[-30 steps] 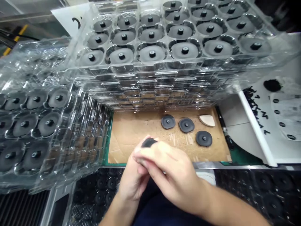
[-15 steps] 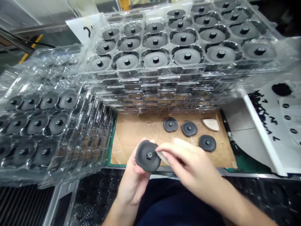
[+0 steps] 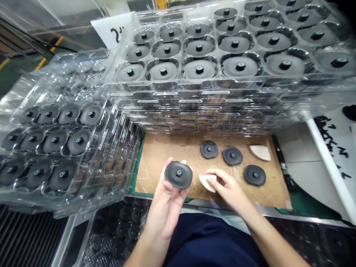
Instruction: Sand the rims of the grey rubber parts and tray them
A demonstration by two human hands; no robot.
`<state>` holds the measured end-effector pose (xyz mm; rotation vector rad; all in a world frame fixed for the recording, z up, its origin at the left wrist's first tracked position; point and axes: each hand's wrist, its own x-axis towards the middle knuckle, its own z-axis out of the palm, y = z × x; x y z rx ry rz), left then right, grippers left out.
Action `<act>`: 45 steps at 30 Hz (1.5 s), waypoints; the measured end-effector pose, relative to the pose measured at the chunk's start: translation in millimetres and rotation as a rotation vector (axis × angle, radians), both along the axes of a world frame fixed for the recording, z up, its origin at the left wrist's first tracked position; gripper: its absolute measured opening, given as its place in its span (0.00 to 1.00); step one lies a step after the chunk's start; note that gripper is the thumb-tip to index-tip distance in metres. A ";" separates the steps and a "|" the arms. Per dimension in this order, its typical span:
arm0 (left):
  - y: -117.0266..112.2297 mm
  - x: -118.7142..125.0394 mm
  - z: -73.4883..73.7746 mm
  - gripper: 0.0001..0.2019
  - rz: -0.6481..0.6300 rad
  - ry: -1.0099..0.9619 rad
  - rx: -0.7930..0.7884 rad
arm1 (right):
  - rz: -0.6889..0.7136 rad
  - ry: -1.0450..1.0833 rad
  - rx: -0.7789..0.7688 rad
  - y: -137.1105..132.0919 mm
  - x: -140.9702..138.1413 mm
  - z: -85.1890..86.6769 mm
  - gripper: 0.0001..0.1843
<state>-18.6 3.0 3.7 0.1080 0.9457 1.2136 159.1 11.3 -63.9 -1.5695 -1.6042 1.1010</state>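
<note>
Held by its edge in my left hand (image 3: 164,202) is a dark grey rounded disc part (image 3: 178,178), its face with the raised centre post turned up toward me. My right hand (image 3: 226,187) pinches a pale wedge-shaped pad (image 3: 207,182), just right of the disc and apart from it. Three similar discs lie on the cardboard beyond my right hand: one disc (image 3: 209,150) at the left, another disc (image 3: 233,155) in the middle and a third disc (image 3: 255,175) nearest. A second pale wedge pad (image 3: 260,152) rests at the right.
A tall stack of clear plastic trays (image 3: 194,92) filled with grey discs stands behind the cardboard sheet (image 3: 155,155). Another tray stack (image 3: 91,148) rises on the left. A black pen-like tool (image 3: 280,159) lies by the white panel (image 3: 328,163) at the right.
My right hand has drawn the pad away from the disc's edge, to the right. My left hand has tilted the disc a little. The camera view has shifted slightly.
</note>
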 end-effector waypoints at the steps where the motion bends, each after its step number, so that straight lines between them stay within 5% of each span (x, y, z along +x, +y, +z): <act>1: 0.6 -0.2 -1.1 0.27 0.002 -0.008 -0.001 | -0.015 -0.036 0.008 -6.7 -2.9 -10.2 0.12; 7: 4.6 -1.5 -2.7 0.26 0.011 0.011 -0.019 | -0.084 -0.190 0.076 -37.1 -14.0 -35.3 0.15; 13: 1.5 -1.3 -4.6 0.25 0.016 0.000 -0.012 | -0.031 -0.133 0.088 -23.4 -7.5 -38.6 0.14; 16: 0.2 -2.8 -6.1 0.27 0.010 0.008 0.004 | -0.019 -0.049 0.051 -9.1 -3.9 -21.7 0.14; 20: -1.1 -0.6 -10.4 0.27 -0.001 0.039 0.006 | -0.028 0.050 0.014 2.8 -10.4 32.4 0.13; 23: -3.9 4.7 -14.9 0.26 -0.058 0.021 0.018 | 0.016 0.093 0.189 4.2 -25.1 77.2 0.14; 26: -6.9 8.5 -14.4 0.24 -0.178 -0.025 -0.003 | 0.226 0.040 0.317 6.2 -37.1 103.6 0.13; 29: -7.0 11.4 -7.7 0.23 -0.189 -0.018 -0.039 | 0.379 -0.010 0.259 13.0 -40.6 110.2 0.11; 33: -4.2 13.3 0.3 0.17 -0.243 -0.017 -0.046 | 0.209 -0.090 0.469 12.5 -40.1 105.5 0.13; 38: -2.2 7.4 0.5 0.23 -0.212 -0.008 -0.090 | 0.340 0.021 0.345 2.6 -37.8 103.5 0.10; 42: -1.8 10.0 1.7 0.20 -0.268 -0.001 -0.033 | 0.251 -0.026 0.449 11.4 -41.5 106.8 0.12; 45: -0.3 7.0 5.6 0.27 -0.260 -0.024 -0.005 | 0.353 0.021 0.432 7.6 -32.9 108.2 0.12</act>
